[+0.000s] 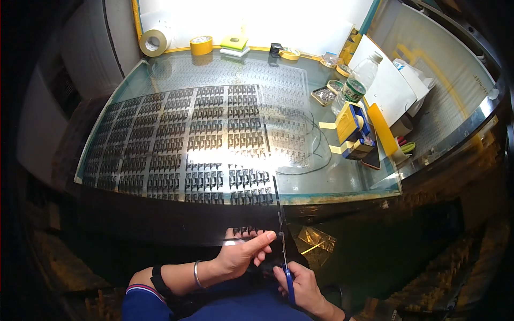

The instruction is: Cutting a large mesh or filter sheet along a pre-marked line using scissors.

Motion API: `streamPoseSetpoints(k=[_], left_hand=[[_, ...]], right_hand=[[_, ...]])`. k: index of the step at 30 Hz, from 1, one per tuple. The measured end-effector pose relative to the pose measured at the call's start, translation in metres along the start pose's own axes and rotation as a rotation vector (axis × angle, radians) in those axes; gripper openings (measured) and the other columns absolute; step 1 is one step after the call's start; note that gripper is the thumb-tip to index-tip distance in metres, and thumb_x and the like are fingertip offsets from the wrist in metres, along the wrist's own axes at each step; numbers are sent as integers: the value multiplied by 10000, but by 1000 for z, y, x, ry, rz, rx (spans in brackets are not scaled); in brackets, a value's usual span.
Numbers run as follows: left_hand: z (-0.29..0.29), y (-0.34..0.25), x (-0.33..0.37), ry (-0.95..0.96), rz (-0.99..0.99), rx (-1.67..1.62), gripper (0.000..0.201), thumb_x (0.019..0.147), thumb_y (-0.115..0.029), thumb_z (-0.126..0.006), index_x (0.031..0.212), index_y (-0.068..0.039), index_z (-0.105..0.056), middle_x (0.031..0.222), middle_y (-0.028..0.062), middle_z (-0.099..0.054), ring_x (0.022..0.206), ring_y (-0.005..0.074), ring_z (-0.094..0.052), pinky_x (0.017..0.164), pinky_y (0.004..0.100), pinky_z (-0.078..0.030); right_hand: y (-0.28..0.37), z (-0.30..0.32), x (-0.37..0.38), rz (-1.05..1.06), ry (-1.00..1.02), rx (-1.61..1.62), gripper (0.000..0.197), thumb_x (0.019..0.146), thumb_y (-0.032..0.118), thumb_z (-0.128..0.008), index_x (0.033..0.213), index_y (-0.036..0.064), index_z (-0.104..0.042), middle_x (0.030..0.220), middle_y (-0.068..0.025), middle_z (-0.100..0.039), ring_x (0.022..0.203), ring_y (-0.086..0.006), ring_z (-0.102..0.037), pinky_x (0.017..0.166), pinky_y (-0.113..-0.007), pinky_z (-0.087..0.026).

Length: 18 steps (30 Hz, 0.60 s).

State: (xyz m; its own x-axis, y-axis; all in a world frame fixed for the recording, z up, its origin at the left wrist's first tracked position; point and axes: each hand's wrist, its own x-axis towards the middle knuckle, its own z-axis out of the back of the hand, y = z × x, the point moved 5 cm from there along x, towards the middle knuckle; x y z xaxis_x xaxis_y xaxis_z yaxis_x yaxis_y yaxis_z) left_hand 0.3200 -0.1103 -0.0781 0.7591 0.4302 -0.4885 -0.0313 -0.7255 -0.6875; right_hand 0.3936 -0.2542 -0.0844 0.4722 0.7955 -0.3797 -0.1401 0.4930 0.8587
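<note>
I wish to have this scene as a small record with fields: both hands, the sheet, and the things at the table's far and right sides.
Left hand: grips the clear film near its lower right corner
Right hand: holds blue-handled scissors, blades pointing away along the film's right edge
Film: rows of dark patterns; partly over the glass table, partly past its near edge
Far side: yellow tape roll
Right side: tape dispenser, clear bottle

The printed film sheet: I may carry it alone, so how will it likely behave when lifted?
The film sheet looks thin, so probably light for its size. Broad and held near its right edge by the left hand, it may flop. Its glare suggests a slippery face.
</note>
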Motion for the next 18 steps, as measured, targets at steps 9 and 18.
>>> streamPoseSetpoints(k=[9,18], left_hand=[[-4,5,-9,44,32,44,175,803,-180,-647,696,-48,-607,617,27,-589,462,58,-522,379,169,-397],[-9,15,-18,66,94,21,206,806,-197,-647,682,-41,-595,597,26,-575,453,57,-511,377,171,-390]], right_hand=[[4,0,2,20,-12,-5,281,850,256,-575,710,15,-539,519,-24,-537,449,-64,-517,412,-205,-411],[2,0,4,10,-11,54,270,859,265,-560,762,13,-548,557,-26,-547,472,-67,-530,430,-206,-423]])
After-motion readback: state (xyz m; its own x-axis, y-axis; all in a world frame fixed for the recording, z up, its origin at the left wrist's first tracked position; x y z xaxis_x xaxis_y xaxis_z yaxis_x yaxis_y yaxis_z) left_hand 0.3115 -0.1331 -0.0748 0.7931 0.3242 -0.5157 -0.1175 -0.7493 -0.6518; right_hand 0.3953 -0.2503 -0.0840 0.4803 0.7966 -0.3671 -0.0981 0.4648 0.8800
